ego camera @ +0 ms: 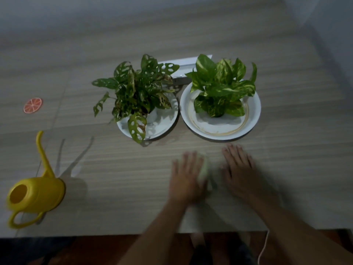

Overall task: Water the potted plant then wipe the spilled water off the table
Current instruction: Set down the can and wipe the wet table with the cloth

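Two potted plants stand on white plates in the middle of the wooden table (pixel 114 175): a holey-leaved plant (pixel 136 92) on the left plate (pixel 162 127) and a variegated green plant (pixel 221 87) on the right plate (pixel 254 111). A yellow watering can (pixel 36 194) stands at the near left, spout pointing away. My left hand (pixel 186 175) lies flat, blurred, pressing on a pale cloth (pixel 205 169) in front of the plates. My right hand (pixel 240 169) rests flat on the table just right of the cloth, fingers spread, holding nothing.
An orange-slice coaster (pixel 32 105) lies at the far left. A white box (pixel 183 67) sits behind the plants. A thin white cord (pixel 264 245) hangs off the near table edge at the right. The wall runs along the back.
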`<state>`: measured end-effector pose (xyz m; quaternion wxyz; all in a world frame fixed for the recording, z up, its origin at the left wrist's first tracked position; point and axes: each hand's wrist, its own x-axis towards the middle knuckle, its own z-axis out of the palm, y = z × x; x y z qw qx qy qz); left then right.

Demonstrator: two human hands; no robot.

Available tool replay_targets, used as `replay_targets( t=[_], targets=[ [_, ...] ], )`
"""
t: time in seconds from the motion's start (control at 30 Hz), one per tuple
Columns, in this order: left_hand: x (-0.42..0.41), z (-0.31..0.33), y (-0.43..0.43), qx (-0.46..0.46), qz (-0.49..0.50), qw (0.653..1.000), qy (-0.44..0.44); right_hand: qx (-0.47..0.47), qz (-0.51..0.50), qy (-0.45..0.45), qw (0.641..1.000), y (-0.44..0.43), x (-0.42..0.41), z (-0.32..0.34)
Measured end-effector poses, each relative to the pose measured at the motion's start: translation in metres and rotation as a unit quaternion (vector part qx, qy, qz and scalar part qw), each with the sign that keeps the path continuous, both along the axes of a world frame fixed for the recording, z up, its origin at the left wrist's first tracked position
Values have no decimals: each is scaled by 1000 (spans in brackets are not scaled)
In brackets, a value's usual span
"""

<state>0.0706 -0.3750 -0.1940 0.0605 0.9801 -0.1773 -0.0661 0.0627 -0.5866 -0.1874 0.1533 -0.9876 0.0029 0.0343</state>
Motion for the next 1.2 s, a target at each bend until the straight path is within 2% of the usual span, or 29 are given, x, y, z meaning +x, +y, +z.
replay_targets(
  t=[0.1, 0.17, 0.27, 0.37, 0.5, 0.57, 0.6, 0.67, 0.73, 0.77, 0.87, 0.93, 1.1, 1.2],
  targets=[
    [11, 4, 80, 37, 152, 988, -4, 5, -53, -27, 998, -19, -8, 6],
    [-27, 5, 88, 17, 185, 982, -19, -11, -82, -35, 996, -40, -17, 8],
    [-86, 1, 19, -18, 73, 996, 40, -26, -110, -23, 993, -60, -30, 12],
    [-62, 3, -48, -57, -25, 997, 46, -23, -106, -16, 994, -57, -35, 16],
    [-11, 27, -55, 3, -57, 994, 95, 23, -97, -39, 994, -40, -28, 28],
    [-12, 43, -41, -47, -24, 995, 79, 67, -97, -71, 990, -31, -24, 34],
    [-17, 52, -33, -89, 23, 994, 61, 97, -108, -74, 987, -27, -22, 37],
    [-28, 64, -18, -164, 177, 970, 36, 149, -143, -33, 978, -17, -22, 45],
    [-36, 71, -15, -201, 322, 922, 72, 166, -162, 4, 973, -8, -23, 51],
    [-39, 73, -18, -196, 360, 906, 105, 159, -167, 31, 973, -4, -21, 52],
    [-39, 75, -37, -154, 378, 898, 165, 96, -186, 173, 962, 6, -11, 57],
    [-34, 72, -51, -145, 387, 892, 184, 95, -190, 227, 951, 11, -7, 55],
    [-31, 72, -66, -167, 384, 890, 182, 147, -206, 267, 930, 15, -3, 47],
    [-34, 75, -57, -254, 368, 877, 177, 173, -179, 273, 929, 17, 1, 50]
  ],
)
